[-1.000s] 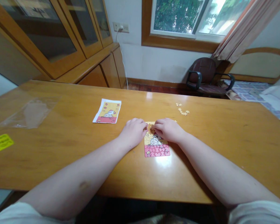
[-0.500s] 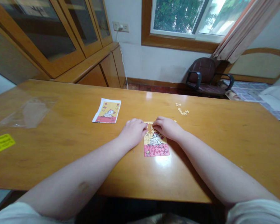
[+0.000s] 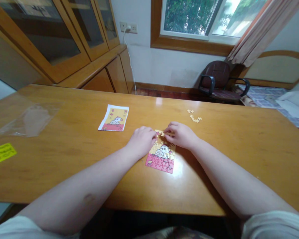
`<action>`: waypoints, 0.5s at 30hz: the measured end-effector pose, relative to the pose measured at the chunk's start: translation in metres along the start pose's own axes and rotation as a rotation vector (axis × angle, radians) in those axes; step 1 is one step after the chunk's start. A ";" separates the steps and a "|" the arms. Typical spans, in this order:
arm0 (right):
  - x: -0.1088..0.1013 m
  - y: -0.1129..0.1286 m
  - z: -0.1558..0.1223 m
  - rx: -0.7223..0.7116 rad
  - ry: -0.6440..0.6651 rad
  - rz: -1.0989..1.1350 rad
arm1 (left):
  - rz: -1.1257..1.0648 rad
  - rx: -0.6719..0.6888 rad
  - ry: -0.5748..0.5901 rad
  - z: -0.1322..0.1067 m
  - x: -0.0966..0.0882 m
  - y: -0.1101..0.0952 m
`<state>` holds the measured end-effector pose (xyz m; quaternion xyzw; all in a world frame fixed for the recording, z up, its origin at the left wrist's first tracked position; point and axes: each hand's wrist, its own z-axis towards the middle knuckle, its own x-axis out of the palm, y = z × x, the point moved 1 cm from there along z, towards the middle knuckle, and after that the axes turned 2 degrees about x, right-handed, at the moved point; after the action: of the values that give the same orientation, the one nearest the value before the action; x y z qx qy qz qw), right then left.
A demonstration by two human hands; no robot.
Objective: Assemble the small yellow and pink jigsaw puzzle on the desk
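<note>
A small jigsaw puzzle (image 3: 161, 155) with a yellow top, a white cartoon animal and a pink bottom lies on the wooden table (image 3: 239, 146), turned at a slant. My left hand (image 3: 142, 140) rests curled at its upper left corner, fingertips touching the puzzle. My right hand (image 3: 179, 134) sits at its upper right edge, fingers pinched on the top pieces. Whether a loose piece is between the fingers is hidden. A printed picture card (image 3: 114, 118) of the same image lies to the left.
Several loose puzzle pieces (image 3: 194, 117) lie beyond my right hand. A clear plastic bag (image 3: 32, 119) and a yellow label (image 3: 1, 153) are at the far left. Wooden cabinets (image 3: 64, 36) stand on the left, a dark office chair (image 3: 218, 83) beyond the table under the window.
The puzzle has turned, its lower end swinging to the left, so it now lies slanted. Both hands stay at its top edge.
</note>
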<state>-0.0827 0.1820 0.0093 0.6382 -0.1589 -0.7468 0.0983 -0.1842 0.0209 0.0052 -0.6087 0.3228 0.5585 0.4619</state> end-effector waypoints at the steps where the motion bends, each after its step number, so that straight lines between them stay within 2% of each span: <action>1: 0.001 0.000 0.000 0.004 -0.004 0.016 | -0.004 -0.001 0.001 0.000 0.000 0.000; 8: 0.014 0.014 -0.005 0.017 0.080 0.058 | 0.011 -0.010 0.009 0.000 -0.002 -0.001; 15: 0.018 0.016 -0.005 0.060 0.094 0.069 | 0.011 -0.008 0.010 0.000 -0.002 -0.002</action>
<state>-0.0817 0.1604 -0.0018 0.6696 -0.1983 -0.7070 0.1119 -0.1830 0.0211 0.0075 -0.6115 0.3263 0.5592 0.4550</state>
